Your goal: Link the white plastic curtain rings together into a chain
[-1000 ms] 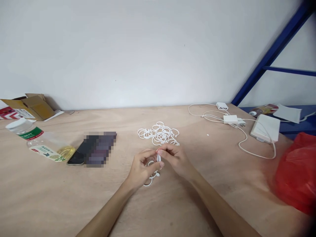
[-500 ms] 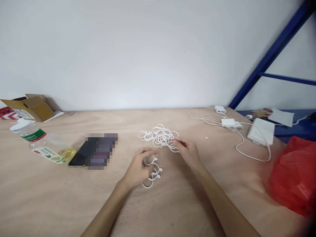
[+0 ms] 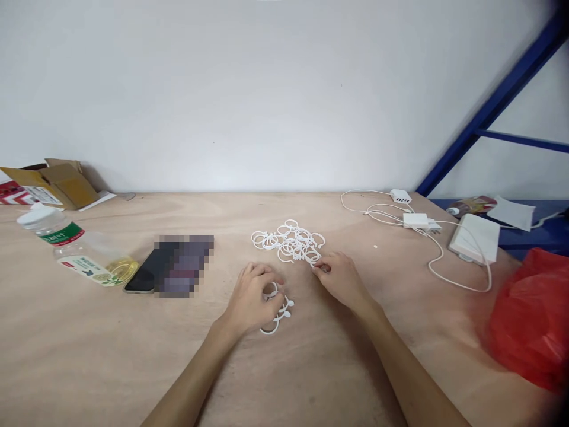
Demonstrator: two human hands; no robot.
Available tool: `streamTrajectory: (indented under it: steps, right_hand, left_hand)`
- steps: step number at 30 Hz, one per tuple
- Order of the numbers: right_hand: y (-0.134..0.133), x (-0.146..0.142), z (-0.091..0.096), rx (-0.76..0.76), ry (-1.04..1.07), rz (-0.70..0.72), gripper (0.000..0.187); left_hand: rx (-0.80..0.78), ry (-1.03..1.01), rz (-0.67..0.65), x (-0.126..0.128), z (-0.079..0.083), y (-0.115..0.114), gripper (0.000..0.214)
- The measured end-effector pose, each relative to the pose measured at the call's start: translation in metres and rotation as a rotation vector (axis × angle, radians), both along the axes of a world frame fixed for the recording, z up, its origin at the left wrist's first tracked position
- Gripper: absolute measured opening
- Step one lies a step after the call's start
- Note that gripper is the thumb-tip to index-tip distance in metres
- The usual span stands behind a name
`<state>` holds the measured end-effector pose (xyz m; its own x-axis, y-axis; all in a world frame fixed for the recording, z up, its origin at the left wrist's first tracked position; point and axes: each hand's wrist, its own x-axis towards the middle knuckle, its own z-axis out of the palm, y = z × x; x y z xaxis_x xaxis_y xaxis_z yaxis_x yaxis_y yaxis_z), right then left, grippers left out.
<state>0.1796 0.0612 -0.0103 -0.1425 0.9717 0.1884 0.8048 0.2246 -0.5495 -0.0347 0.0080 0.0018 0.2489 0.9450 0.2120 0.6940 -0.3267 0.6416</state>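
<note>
A heap of thin white plastic rings (image 3: 293, 242), which look like curtain rings with small round tabs, lies on the wooden table. My right hand (image 3: 340, 277) is at the heap's near right edge, thumb and forefinger pinched on a white ring that is mostly hidden by the fingers. Closer to me, a smaller group of the same rings (image 3: 287, 313) overlaps on the tabletop. Curved over this group is my left hand (image 3: 255, 296), its thumb and forefinger apart; the palm hides part of the rings.
On the left are a clear jar (image 3: 66, 243) with a white lid, a phone (image 3: 149, 273) and an opened cardboard box (image 3: 66, 184). White cables and a charger (image 3: 415, 220), a white case (image 3: 475, 237) and a red plastic bag (image 3: 531, 320) lie to the right. A wall stands behind.
My right hand has drawn slightly toward me along the heap's edge. My left hand's fingers have curled lower over the smaller group. The view has shifted a little.
</note>
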Motion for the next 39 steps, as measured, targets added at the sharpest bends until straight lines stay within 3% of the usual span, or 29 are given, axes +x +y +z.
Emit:
streamTrajectory:
  steps: [4,10,13,16,22,27,31,34,37,39]
  right_hand:
    - [0.001,0.0,0.007,-0.101,0.338,-0.051,0.014]
    - [0.005,0.006,0.017,-0.314,1.101,-0.227,0.02]
    - [0.002,0.0,0.02,-0.57,1.518,-0.096,0.015]
    - [-0.008,-0.018,0.021,-0.819,1.745,0.04,0.011]
    - [-0.033,-0.054,0.011,-1.092,1.769,0.086,0.011]
    - [-0.044,-0.065,0.01,-1.186,1.677,0.122,0.011]
    - [-0.049,-0.068,0.012,-1.182,1.703,0.116,0.011]
    - [-0.05,-0.068,0.011,-1.143,1.657,0.154,0.015]
    - [-0.049,-0.066,0.011,-1.071,1.491,0.205,0.02]
    - [-0.047,-0.064,0.013,-0.942,1.332,0.166,0.022]
  left_hand:
    - [0.103,-0.066,0.017,0.004,-0.006,0.0,0.017]
    - [0.177,-0.133,0.017,0.008,-0.01,-0.001,0.016]
    - [0.237,-0.18,0.015,0.009,-0.011,-0.002,0.023]
    - [0.295,-0.242,-0.01,0.011,-0.01,-0.003,0.034]
    - [0.5,-0.366,-0.003,0.011,-0.008,-0.004,0.028]
    - [0.568,-0.392,0.087,0.007,-0.009,-0.001,0.03]
    - [0.475,-0.388,0.026,0.007,-0.007,-0.002,0.035]
    - [0.316,-0.457,-0.01,0.009,-0.006,-0.003,0.035]
    - [0.104,-0.619,0.008,0.011,-0.007,-0.003,0.028]
    - [0.0,-0.727,0.053,0.012,-0.008,-0.002,0.028]
